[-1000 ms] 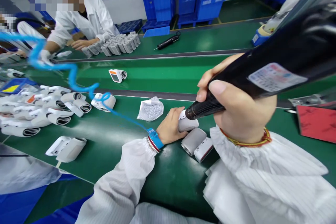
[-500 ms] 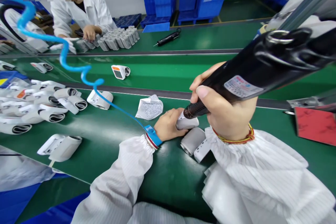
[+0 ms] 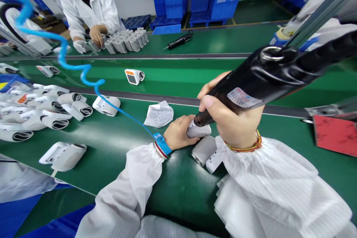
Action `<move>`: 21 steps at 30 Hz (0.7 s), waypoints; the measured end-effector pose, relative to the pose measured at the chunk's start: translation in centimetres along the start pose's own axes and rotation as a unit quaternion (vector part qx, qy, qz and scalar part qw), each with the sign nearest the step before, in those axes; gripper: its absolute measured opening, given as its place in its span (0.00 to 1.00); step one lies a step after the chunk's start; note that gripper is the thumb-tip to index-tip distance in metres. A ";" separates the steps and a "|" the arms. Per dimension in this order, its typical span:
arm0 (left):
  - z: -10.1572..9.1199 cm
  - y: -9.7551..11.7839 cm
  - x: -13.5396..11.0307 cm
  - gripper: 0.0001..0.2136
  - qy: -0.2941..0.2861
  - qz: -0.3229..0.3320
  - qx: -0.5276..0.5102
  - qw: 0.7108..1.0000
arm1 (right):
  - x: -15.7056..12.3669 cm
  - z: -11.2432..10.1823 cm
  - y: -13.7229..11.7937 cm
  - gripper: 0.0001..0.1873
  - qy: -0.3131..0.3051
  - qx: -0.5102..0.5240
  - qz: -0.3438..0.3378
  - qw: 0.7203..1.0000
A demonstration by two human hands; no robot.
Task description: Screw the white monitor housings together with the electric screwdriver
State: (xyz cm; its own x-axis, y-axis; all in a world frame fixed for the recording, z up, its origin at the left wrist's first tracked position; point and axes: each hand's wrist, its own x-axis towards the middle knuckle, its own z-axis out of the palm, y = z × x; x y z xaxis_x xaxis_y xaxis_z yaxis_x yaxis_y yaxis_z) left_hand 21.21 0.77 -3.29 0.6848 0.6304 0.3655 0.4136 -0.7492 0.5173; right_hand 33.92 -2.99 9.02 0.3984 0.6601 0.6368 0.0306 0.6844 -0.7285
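Observation:
My right hand is wrapped round a black electric screwdriver, tilted with its nose down to the left. That nose meets a white wrist blood pressure monitor, and the bit's tip is hidden. Fingers of my left hand grip this monitor against the green bench. Close by, partly behind my right sleeve, lies another monitor with a rolled grey cuff. A plastic bag of small metal pieces, apparently screws, rests just beyond my left hand. A blue wrist strap with a coiled cord circles my left wrist.
Many monitors are heaped at the left, with single ones nearer. A conveyor belt behind the bench carries a monitor. Across it a co-worker handles grey units. A red sheet lies at right.
The screwdriver's rear end and my right hand have shifted slightly left. Monitors on the belt have moved right. My left hand stays on its monitor. The co-worker's hands have moved.

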 end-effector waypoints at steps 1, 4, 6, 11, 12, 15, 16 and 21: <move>0.0 0.1 0.0 0.31 -0.004 -0.005 -0.001 1.000 | -0.1 0.0 0.0 0.06 -0.003 -0.007 0.004 1.000; -0.3 0.3 0.2 0.31 -0.028 -0.019 -0.008 0.999 | -0.3 -0.2 0.3 0.08 -0.020 -0.027 0.025 0.999; -0.4 0.4 0.3 0.30 -0.040 -0.024 -0.010 0.999 | -0.5 -0.2 0.5 0.11 -0.025 -0.038 0.042 0.998; -0.5 0.3 0.3 0.30 -0.034 -0.015 -0.025 0.999 | -0.5 0.0 0.8 0.12 -0.024 -0.052 0.054 0.997; -0.5 0.2 0.3 0.30 -0.029 -0.013 -0.026 0.999 | -0.4 0.0 0.8 0.11 -0.023 -0.051 0.050 0.997; -0.4 0.1 0.2 0.30 -0.024 -0.010 -0.020 0.999 | -0.1 0.1 0.7 0.10 -0.021 -0.042 0.033 0.998; -0.4 0.1 0.2 0.30 -0.024 -0.008 -0.017 1.000 | 0.0 0.1 0.8 0.10 -0.024 -0.039 0.028 0.999; -0.2 -0.1 0.1 0.31 -0.020 -0.017 -0.014 1.000 | 0.1 0.0 1.2 0.10 -0.039 -0.020 0.019 0.999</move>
State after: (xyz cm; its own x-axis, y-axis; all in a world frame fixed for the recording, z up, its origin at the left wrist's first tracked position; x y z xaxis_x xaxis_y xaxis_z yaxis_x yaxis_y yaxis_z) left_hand 21.16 0.91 -3.14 0.6943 0.6467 0.3159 0.4213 -0.7210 0.5501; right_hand 34.01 -2.12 8.14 0.3280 0.7081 0.6253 0.0535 0.6469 -0.7607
